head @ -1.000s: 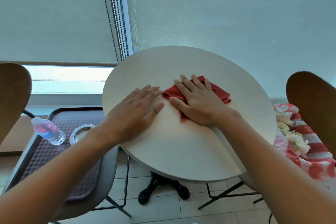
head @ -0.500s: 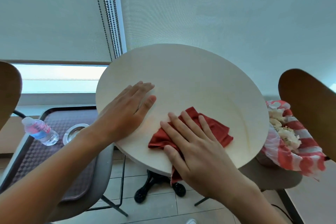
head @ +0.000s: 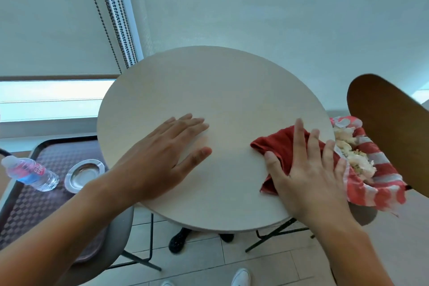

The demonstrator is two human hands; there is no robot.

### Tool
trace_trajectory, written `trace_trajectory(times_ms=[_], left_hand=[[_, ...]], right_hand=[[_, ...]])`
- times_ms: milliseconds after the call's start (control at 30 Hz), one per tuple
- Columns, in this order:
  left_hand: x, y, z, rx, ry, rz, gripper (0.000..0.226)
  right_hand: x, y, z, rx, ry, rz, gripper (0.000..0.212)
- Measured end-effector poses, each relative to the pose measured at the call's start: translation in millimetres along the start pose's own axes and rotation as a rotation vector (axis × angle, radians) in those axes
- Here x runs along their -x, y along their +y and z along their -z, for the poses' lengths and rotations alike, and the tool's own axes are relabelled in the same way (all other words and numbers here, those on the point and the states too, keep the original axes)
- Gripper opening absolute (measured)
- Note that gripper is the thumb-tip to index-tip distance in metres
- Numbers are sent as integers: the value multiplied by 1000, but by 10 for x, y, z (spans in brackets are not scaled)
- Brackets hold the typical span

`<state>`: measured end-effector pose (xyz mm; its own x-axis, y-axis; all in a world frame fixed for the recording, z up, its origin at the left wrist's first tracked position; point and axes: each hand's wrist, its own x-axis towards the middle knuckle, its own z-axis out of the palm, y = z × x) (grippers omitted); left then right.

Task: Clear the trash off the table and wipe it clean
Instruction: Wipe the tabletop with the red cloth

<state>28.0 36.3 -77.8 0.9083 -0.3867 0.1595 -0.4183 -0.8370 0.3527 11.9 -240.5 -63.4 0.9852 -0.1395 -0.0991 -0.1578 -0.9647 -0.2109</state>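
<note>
The bottle (head: 30,173) at the left edge of the frame carries a pink and blue label with white writing too small to read. It lies on its side on a dark tray (head: 34,211), cap toward the upper left, next to a round metal dish (head: 84,175).

The red cloth (head: 282,146) lies crumpled on the right part of the round tabletop (head: 209,90), near its right rim. Its long axis runs from lower left to upper right, with one folded corner pointing left toward the middle of the tabletop. The right hand (head: 308,169) presses flat on top of it, fingers straight and spread, pointing up the frame; the cloth shows to the left of the thumb and under the fingers, and the palm covers its lower right part.

The left hand (head: 162,158) rests flat on the left part of the tabletop, fingers straight and close together, thumb apart, holding nothing. It is well apart from the cloth.

Just past the right rim of the tabletop sits a red and white striped bag (head: 380,183) with pale crumpled trash (head: 355,158) in it, beside a brown chair back (head: 390,132).
</note>
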Motion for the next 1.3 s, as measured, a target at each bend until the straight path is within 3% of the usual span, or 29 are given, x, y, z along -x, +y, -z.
trace_trajectory(times_ms=[167, 400, 633, 767, 900, 1000, 1067, 1167, 1300], left_hand=[[10, -8, 2, 64, 23, 21, 66], [31, -7, 13, 65, 69, 51, 64], [53, 17, 34, 154, 139, 80, 60], [69, 25, 30, 150, 139, 97, 61], [73, 46, 30, 99, 133, 99, 65], [66, 81, 36, 20, 107, 57, 65], [42, 115, 33, -5, 85, 28, 67], [26, 151, -6, -14, 32, 9, 71], [48, 142, -28, 10, 41, 19, 70]], right_hand=[[-654, 41, -12, 21, -4, 72, 85], [-1236, -426, -10, 71, -101, 504, 71], [-596, -623, -62, 54, -146, 875, 63], [-171, -409, -16, 92, -182, 985, 61], [106, -130, 118, 62, -235, 897, 59], [287, -165, 179, -82, -261, 704, 58], [362, -340, 115, -150, -198, 545, 68], [423, -572, -56, -27, -135, 374, 88], [396, -480, -96, 40, -89, 284, 85]])
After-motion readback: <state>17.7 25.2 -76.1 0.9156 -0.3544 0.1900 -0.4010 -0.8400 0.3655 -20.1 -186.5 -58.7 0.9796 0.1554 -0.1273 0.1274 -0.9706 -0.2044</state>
